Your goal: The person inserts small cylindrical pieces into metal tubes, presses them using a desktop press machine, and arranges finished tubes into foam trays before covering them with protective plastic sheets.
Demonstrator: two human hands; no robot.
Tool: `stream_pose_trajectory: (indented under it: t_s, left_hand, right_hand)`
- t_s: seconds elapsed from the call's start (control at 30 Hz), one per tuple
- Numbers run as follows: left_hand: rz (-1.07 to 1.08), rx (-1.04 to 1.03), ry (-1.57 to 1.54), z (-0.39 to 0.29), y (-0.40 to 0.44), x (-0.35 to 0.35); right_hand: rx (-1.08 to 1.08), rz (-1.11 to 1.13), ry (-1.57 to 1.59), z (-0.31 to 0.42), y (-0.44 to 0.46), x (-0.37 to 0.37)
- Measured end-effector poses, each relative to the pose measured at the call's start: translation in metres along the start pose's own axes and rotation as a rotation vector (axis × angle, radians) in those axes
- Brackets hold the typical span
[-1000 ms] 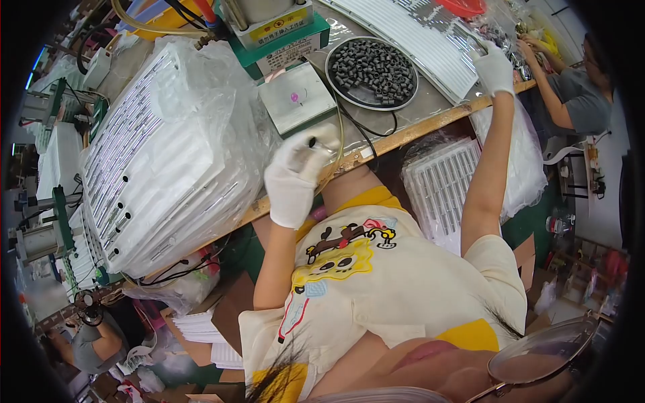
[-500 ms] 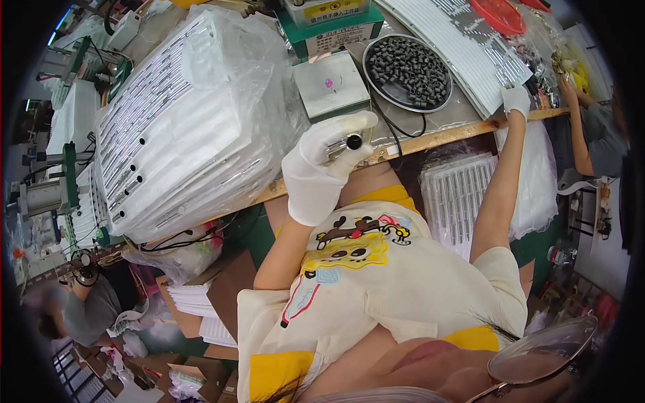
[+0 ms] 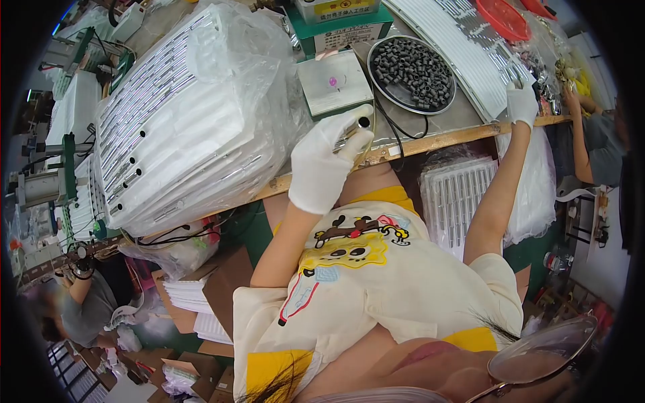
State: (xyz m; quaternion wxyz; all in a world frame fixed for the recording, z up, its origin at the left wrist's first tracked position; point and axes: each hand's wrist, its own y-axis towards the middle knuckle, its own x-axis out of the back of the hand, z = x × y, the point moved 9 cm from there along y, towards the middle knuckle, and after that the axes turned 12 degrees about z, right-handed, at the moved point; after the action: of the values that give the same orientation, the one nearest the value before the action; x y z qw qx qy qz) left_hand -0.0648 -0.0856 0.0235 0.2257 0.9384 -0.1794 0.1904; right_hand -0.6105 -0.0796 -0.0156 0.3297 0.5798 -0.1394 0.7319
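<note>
My left hand (image 3: 324, 161), in a white glove, is closed around a shiny metal tube (image 3: 344, 140) with a round black plug (image 3: 363, 122) at its end. Its fingers partly hide the tube, and it is held above the table's front edge, just below a flat metal block (image 3: 334, 82). My right hand (image 3: 522, 105), gloved too, reaches to the near right end of a white ribbed tray (image 3: 470, 87) bearing metal tubes (image 3: 505, 66). Its fingers are pinched at what looks like a tube's end; the exact grip is small and partly hidden.
A round metal dish (image 3: 453, 97) of small black plugs stands beyond the hands, beside a black cable (image 3: 396, 131). Plastic-wrapped trays of tubes (image 3: 181, 127) are stacked at left. A red basket (image 3: 504, 20) lies at top right. Another person's hand (image 3: 573, 101) works at far right.
My left hand has shifted slightly up and right with the tube, its black plug now nearer the metal block. The right hand has drawn back a little from the tray.
</note>
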Motion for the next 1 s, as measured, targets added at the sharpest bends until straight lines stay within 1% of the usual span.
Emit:
stream_pose_trajectory:
  t_s: [0.03, 0.07, 0.1, 0.17, 0.2, 0.23, 0.27, 0.47, 0.53, 0.67, 0.7, 0.77, 0.8, 0.83, 0.87, 0.9, 0.93, 0.97, 1.0]
  left_hand:
    - [0.041, 0.044, 0.024, 0.009, 0.002, -0.007]
    - [0.085, 0.086, 0.048, 0.016, 0.004, -0.015]
    - [0.089, 0.085, 0.049, 0.02, 0.004, -0.019]
    - [0.095, 0.082, 0.015, 0.026, 0.002, -0.026]
    - [0.104, 0.081, 0.013, 0.026, 0.003, -0.028]
    - [0.101, 0.058, 0.029, 0.024, 0.003, -0.028]
    - [0.092, 0.035, 0.045, 0.022, 0.003, -0.028]
    - [0.051, -0.032, 0.118, 0.018, -0.001, -0.021]
    - [0.048, -0.024, 0.115, 0.019, -0.001, -0.02]
    - [0.066, 0.022, 0.125, 0.02, 0.004, -0.02]
    - [0.069, 0.018, 0.126, 0.021, 0.006, -0.02]
    - [0.041, -0.1, 0.177, 0.019, 0.012, -0.016]
    - [0.039, -0.104, 0.181, 0.021, 0.016, -0.015]
    - [0.004, -0.089, 0.117, 0.027, 0.02, -0.011]
    - [-0.033, -0.073, 0.053, 0.034, 0.024, -0.006]
    - [-0.043, -0.025, 0.004, 0.056, 0.028, -0.007]
    - [-0.049, -0.022, 0.008, 0.067, 0.035, -0.004]
    - [-0.064, 0.0, 0.148, 0.075, 0.043, -0.001]
    - [-0.077, 0.021, 0.287, 0.083, 0.05, 0.001]
  right_hand:
    - [0.127, -0.006, 0.067, 0.049, -0.026, 0.019]
    - [0.258, -0.002, 0.218, 0.099, -0.057, 0.037]
    - [0.387, -0.001, 0.368, 0.146, -0.091, 0.056]
    - [0.54, 0.279, 0.507, 0.227, -0.152, 0.07]
    - [0.619, 0.44, 0.494, 0.252, -0.177, 0.065]
    - [0.797, 0.461, 0.488, 0.276, -0.196, 0.066]
    - [1.001, 0.403, 0.418, 0.295, -0.212, 0.07]
    - [1.157, 0.391, 0.362, 0.319, -0.222, 0.051]
    - [1.177, 0.433, 0.297, 0.323, -0.223, 0.047]
    - [1.235, 0.393, 0.212, 0.334, -0.231, 0.046]
    - [1.219, 0.413, 0.224, 0.338, -0.234, 0.044]
    - [1.204, 0.425, 0.237, 0.34, -0.236, 0.045]
    - [1.169, 0.372, 0.304, 0.339, -0.232, 0.053]
    - [1.136, 0.323, 0.37, 0.338, -0.23, 0.06]
    - [1.143, 0.323, 0.371, 0.338, -0.231, 0.064]
    - [1.05, 0.305, 0.401, 0.331, -0.225, 0.068]
    - [0.955, 0.289, 0.429, 0.323, -0.219, 0.071]
    - [0.905, 0.301, 0.45, 0.317, -0.216, 0.068]
    - [0.909, 0.302, 0.452, 0.313, -0.217, 0.064]
